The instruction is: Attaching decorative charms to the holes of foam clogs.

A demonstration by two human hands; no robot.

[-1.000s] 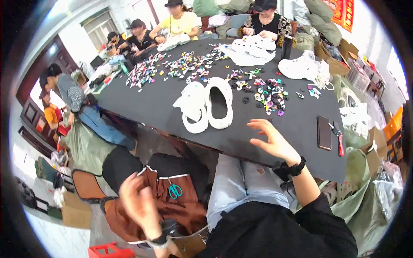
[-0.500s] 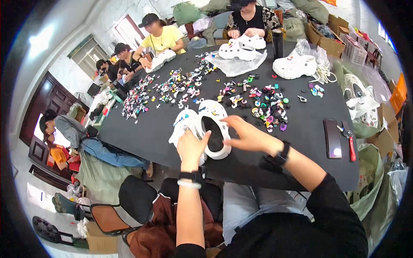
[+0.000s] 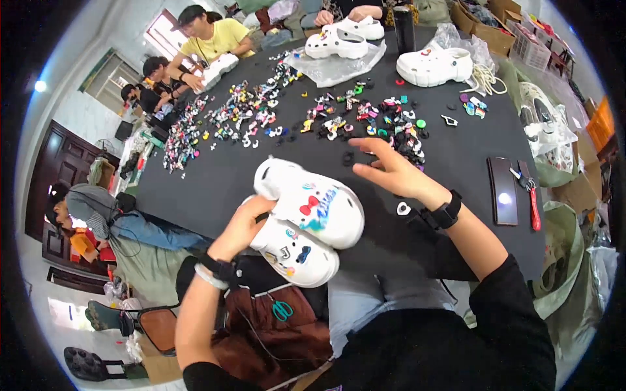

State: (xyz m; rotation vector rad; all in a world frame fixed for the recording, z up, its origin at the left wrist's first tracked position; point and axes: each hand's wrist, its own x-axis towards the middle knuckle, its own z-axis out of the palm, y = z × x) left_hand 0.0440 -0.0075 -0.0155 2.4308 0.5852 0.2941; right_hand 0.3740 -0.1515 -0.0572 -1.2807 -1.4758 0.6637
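My left hand is closed on a pair of white clogs at the near edge of the black table, its fingers around the heel end. The upper clog bears a red bow charm and blue and green charms on its toe. The lower clog lies partly beneath it, with a few small charms of its own; its toe reaches past the table edge. Nothing is in my right hand, which hovers over the table with fingers apart, beside a scattered pile of colourful shoe charms.
More charms spread across the table. White clogs on plastic film and another white clog stand at the far side, near a black tumbler. A phone and keys lie right. Co-workers sit at far left.
The clogs have been turned so their decorated toes point toward me. My right hand has come away from them, up and to the right. The whole view has shifted.
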